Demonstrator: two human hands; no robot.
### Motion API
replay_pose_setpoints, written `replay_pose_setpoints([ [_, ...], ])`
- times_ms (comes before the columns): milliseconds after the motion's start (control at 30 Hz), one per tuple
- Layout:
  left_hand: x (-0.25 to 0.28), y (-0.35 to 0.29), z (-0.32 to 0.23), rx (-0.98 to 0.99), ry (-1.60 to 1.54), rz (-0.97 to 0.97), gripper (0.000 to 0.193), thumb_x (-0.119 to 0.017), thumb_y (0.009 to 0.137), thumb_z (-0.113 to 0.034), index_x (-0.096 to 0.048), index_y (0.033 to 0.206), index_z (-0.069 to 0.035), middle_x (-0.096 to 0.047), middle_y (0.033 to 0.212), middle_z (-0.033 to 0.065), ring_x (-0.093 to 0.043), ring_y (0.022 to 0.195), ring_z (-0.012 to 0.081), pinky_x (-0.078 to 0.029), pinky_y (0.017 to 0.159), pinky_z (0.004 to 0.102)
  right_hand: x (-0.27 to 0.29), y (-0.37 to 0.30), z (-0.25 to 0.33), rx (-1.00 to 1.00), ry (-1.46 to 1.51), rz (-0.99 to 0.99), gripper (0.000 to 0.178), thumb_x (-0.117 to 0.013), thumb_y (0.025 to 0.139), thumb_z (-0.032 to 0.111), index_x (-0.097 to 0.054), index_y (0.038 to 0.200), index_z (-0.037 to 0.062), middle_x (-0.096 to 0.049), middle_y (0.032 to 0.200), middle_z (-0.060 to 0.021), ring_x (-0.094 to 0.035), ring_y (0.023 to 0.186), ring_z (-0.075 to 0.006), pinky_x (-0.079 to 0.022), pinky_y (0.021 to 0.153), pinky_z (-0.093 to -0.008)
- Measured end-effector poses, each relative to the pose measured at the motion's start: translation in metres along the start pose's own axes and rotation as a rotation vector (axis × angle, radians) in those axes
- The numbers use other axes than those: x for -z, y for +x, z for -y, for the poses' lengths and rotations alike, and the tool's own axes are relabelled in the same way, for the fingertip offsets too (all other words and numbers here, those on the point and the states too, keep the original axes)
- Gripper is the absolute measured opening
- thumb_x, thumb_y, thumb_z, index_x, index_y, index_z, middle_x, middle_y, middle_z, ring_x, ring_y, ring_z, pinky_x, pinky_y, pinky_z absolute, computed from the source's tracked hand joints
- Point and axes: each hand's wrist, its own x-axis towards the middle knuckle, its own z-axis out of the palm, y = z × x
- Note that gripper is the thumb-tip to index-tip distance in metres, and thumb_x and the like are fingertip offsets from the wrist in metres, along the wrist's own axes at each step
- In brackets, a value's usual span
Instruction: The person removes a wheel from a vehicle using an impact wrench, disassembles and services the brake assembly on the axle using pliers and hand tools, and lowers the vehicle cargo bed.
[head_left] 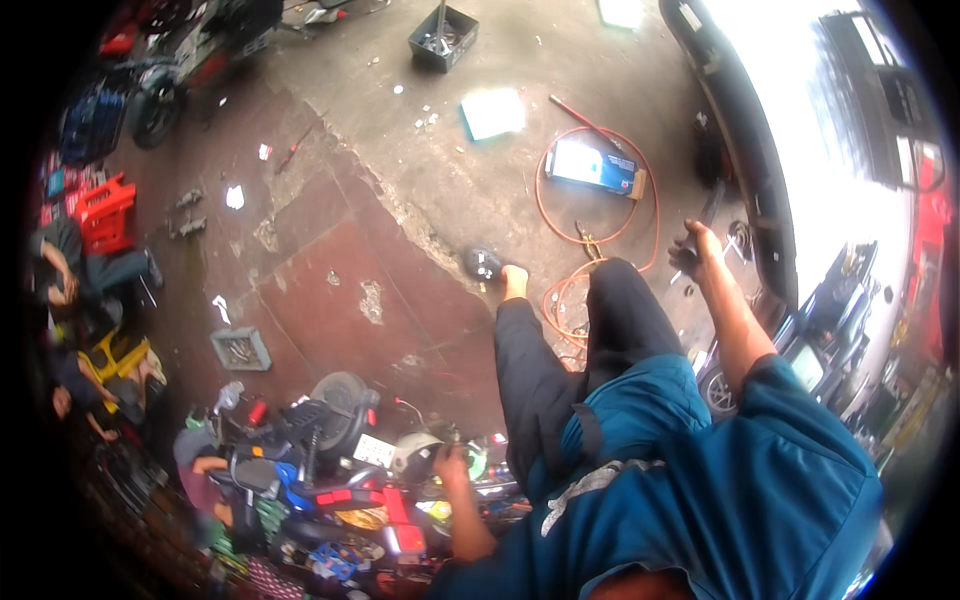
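Note:
My right hand [697,250] reaches forward at the right, over the floor beside a dark vehicle's edge. Its fingers look blackened and apart, and I see nothing held in them. A dark, narrow object [714,203] lies just beyond that hand; whether they touch I cannot tell. Low at my left side hangs my left hand [452,464], next to a pale rounded helmet-like thing [415,455] among parked motorbikes. Its fingers are too small and blurred to read.
An orange-red hose [655,215] coils around a blue-and-white box [592,167] ahead. Farther off stands a dark metal bin [432,58]. A grey tray [240,349] and a red plastic chair [107,214] are left, near seated people. A motorbike [335,405] stands close at left.

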Motion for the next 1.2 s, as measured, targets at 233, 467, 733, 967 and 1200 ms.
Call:
replay_pose_setpoints([
  [233, -0.015, -0.027, -0.172, -0.21, 0.12, 0.147, 0.024, -0.06, 0.084, -0.009, -0.061, 0.105, 0.003, -0.062, 0.087, 0.0081, -0.058, 0.075, 0.0151, -0.049, 0.064, 0.0286, -0.002, 0.001, -0.003, 0.128, 0.058, -0.032, 0.021, -0.065, 0.079, 0.024, -0.055, 0.088, 0.0069, -0.056, 0.067, -0.006, -0.056, 0.054, -0.0187, -0.047, 0.047, -0.0315],
  [467, 0.005, 0.017, -0.245, -0.292, 0.156, 0.096, 0.023, -0.059, 0.085, -0.008, -0.06, 0.105, 0.002, -0.061, 0.087, 0.0077, -0.058, 0.076, 0.0141, -0.05, 0.062, 0.0267, 0.007, 0.002, -0.008, 0.094, 0.028, -0.023, 0.031, -0.063, 0.081, 0.03, -0.059, 0.103, 0.0079, -0.058, 0.087, -0.0047, -0.056, 0.068, -0.0161, -0.046, 0.057, -0.0322],
  [733, -0.007, 0.061, -0.31, -0.436, 0.239, 0.073, 0.029, -0.06, 0.086, -0.014, -0.058, 0.106, 0.007, -0.061, 0.079, 0.0096, -0.059, 0.064, 0.0155, -0.052, 0.059, 0.0286, 0.008, 0.002, -0.012, 0.571, -0.723, -0.477, 0.042, -0.062, 0.081, 0.032, -0.057, 0.114, 0.006, -0.059, 0.099, -0.014, -0.058, 0.088, -0.026, -0.049, 0.075, -0.038],
  [967, -0.041, 0.1, -0.362, -0.287, 0.37, 0.112, 0.027, -0.06, 0.086, -0.008, -0.057, 0.11, 0.005, -0.06, 0.085, 0.0096, -0.058, 0.07, 0.0143, -0.051, 0.063, 0.027, -0.165, 0.026, 0.068, 0.766, -0.71, 0.206, 0.047, -0.059, 0.085, 0.033, -0.056, 0.119, 0.0005, -0.059, 0.118, -0.0188, -0.056, 0.11, -0.0298, -0.042, 0.095, -0.0371],
  [1200, -0.075, 0.154, -0.368, -0.273, 0.554, 0.155, 0.026, -0.058, 0.086, -0.014, -0.059, 0.103, 0.006, -0.061, 0.085, 0.0107, -0.058, 0.072, 0.0153, -0.048, 0.065, 0.0289, -0.357, 0.218, 0.002, 0.562, -1.077, 0.286, 0.052, -0.06, 0.08, 0.035, -0.057, 0.119, 0.0008, -0.055, 0.122, -0.0211, -0.052, 0.114, -0.0344, -0.04, 0.098, -0.0402],
])
